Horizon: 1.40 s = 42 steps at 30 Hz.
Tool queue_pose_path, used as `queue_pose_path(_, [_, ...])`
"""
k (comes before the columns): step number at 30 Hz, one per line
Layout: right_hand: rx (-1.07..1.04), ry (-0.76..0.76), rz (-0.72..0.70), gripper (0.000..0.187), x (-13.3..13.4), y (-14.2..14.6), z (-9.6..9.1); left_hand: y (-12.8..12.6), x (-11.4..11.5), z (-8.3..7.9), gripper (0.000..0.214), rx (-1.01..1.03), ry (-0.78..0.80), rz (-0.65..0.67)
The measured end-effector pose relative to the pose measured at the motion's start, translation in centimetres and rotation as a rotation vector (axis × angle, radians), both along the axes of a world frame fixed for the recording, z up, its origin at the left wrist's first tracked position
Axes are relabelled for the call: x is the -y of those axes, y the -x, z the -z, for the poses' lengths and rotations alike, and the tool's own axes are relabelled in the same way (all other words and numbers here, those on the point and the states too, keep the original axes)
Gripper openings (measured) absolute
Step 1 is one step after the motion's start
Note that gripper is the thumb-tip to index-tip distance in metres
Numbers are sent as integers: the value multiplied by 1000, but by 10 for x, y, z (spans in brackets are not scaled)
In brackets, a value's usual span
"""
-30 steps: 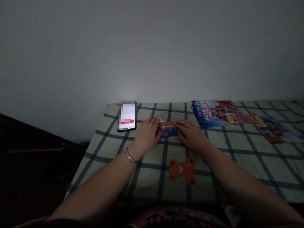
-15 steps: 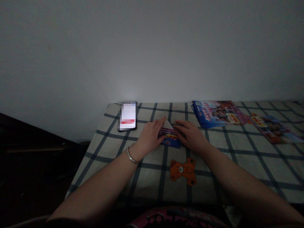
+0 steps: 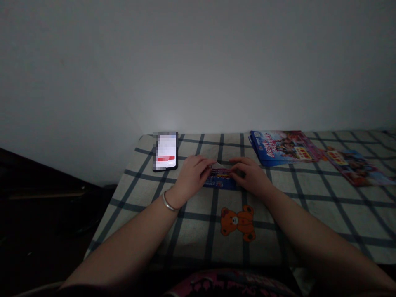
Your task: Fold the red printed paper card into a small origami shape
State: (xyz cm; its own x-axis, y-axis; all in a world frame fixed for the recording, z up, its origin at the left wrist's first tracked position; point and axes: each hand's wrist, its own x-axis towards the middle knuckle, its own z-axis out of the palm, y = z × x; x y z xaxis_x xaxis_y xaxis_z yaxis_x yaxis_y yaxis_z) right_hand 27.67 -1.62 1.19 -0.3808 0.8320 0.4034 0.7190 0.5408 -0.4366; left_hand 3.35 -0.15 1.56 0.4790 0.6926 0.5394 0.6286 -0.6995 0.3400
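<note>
Pinching a folded leaflet (image 3: 220, 183), apparently (it is dim), are fingers (image 3: 205, 164) of the left hand (image 3: 192, 175) and right hand (image 3: 252, 175).

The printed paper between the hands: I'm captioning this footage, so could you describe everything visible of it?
The printed paper looks thin and folded, with a blue lower part, a purplish band with some yellow above it, and a small pale, pointed part at the top. Its lettering is too small and dim to read. It lies broadside on the checked cloth, beyond the orange bear. The left hand and right hand are at its two sides, their fingers covering parts of it.
</note>
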Motion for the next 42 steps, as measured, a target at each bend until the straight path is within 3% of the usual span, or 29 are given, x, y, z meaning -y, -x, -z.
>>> queue_pose_path(7, [-23,-112,6,8,2,-1,-5,2,2,-5,17,-4,-120,30])
queue_pose_path(16, [-2,-217,40,12,5,-4,-8,2,4,-7,18,-92,-121,60])
queue_pose_path(27, [199,-176,-54,11,1,-1,-7,-2,4,-9,15,-230,46,143])
queue_pose_path(34, [233,-123,-63,9,2,0,-10,-3,8,-11,24,-238,69,138])
queue_pose_path(42, [265,-104,-60,6,1,0,-8,-2,5,-4,29,-235,42,122])
